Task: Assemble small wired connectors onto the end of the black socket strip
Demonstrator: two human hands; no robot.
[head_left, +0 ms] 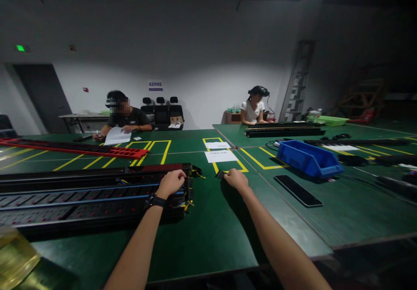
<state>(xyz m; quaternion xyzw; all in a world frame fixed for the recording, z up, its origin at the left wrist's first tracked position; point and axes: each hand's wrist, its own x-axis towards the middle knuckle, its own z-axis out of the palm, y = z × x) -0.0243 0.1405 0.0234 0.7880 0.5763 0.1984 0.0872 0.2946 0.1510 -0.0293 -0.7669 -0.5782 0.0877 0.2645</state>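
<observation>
Long black strips (81,209), dotted w/ red, are laid lengthwise on the L part of the bench (208,242), ends roughly lined up, prob. so that end fittings & yellow wires (190,204) can be got at by hand. L hand (171,183) is placed over that end, fingers curled inward; the strips are perhaps being steadied by it, but whether anything is gripped can't be told. R hand (237,179) is held out well apart from the strips, fingers drawn together, w/ a sm. dark piece (220,174) apparently pinched at the tips, just by a yellow tape outline (242,166); piece is too sm. to be made out in detail. Watch (156,200) is worn on L wrist.

White labels (221,156) are laid at the taped outline, presumably for marking the spot. To the R of the R forearm, a phone (298,191) is set down, w/ a blue bin (302,157) beyond; sideways reach there is likely hampered by both. Red strip (81,147) is laid beyond the black ones, over more tape. Across the bench, paper (117,136) is being handled by one co-worker (132,118); another co-worker (251,112) is seated behind a far black strip (283,129). Bottom L corner is taken up by a yellowish container (14,259), partly cut off
</observation>
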